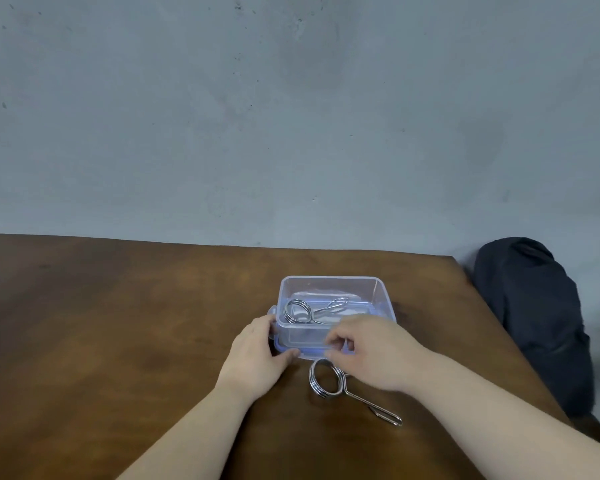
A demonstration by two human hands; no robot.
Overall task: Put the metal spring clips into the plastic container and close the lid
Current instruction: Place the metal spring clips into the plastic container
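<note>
Bare hands [257,355] flanking clear container [333,289]

The brown wooden table [118,323] carries the plastic container [381,299], seemingly on its lid [303,355], and one spring clip [326,379].

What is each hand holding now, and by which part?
Left hand holds the plastic container at its near-left corner. Right hand rests at its front wall; its grip cannot be told.

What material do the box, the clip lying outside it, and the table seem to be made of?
Box: clear plastic, apparently; the inside shows through its walls.
Clip: polished metal wire, judging by its bright silver glints.
Table: brown wood or wood veneer, with a soft sheen and faint grain.
</note>
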